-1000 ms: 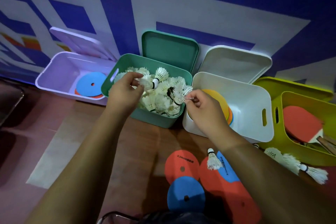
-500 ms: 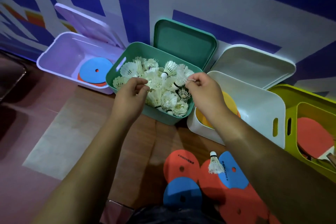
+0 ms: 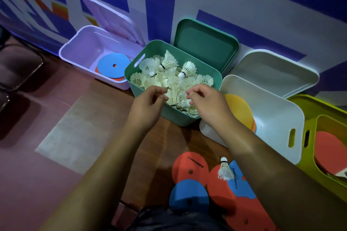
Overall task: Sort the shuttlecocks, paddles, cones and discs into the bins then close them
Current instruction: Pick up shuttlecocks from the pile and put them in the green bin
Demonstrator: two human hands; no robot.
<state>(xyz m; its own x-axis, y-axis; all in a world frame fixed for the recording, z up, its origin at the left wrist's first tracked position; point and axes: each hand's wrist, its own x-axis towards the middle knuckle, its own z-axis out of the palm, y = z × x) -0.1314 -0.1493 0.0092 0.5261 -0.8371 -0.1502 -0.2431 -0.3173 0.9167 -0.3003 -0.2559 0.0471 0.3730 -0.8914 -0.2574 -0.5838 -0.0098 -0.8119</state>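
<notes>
Head view: left hand (image 3: pixel 148 104), right hand (image 3: pixel 207 103) above green bin (image 3: pixel 178 119) shuttlecocks (image 3: pixel 174 80); fingers loosely curled, seemingly empty.

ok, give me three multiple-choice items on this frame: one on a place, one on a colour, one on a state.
1. Where does the loose shuttlecock lie?
A) on the floor discs
B) on a shelf
C) inside a bag

2. What colour is the top disc in the lilac bin?
A) red
B) blue
C) yellow

3. How is the green bin's lid?
A) shut
B) flat on the floor
C) open, propped upright behind the bin

Key:
1 A, it rests across a red and a blue disc.
2 B, blue covers a red one beneath.
3 C, the shuttlecocks inside are exposed.
</notes>
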